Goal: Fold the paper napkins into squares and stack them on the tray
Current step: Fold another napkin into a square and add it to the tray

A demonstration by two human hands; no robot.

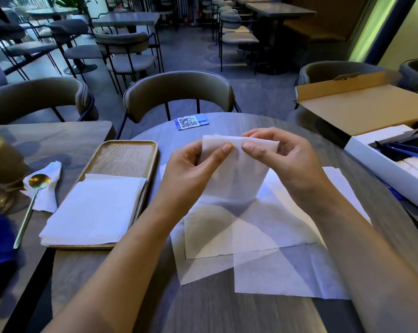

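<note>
Napkin (pixel 236 169), thin, translucent white, hanging half-folded

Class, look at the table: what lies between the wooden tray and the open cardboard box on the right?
In the head view, both hands pinching a napkin, with loose unfolded napkins spread beneath, lie between the tray and box.

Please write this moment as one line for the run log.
step: folding | left hand: pinches napkin | right hand: pinches napkin | tray: holds folded stack | table: loose sheets
</note>
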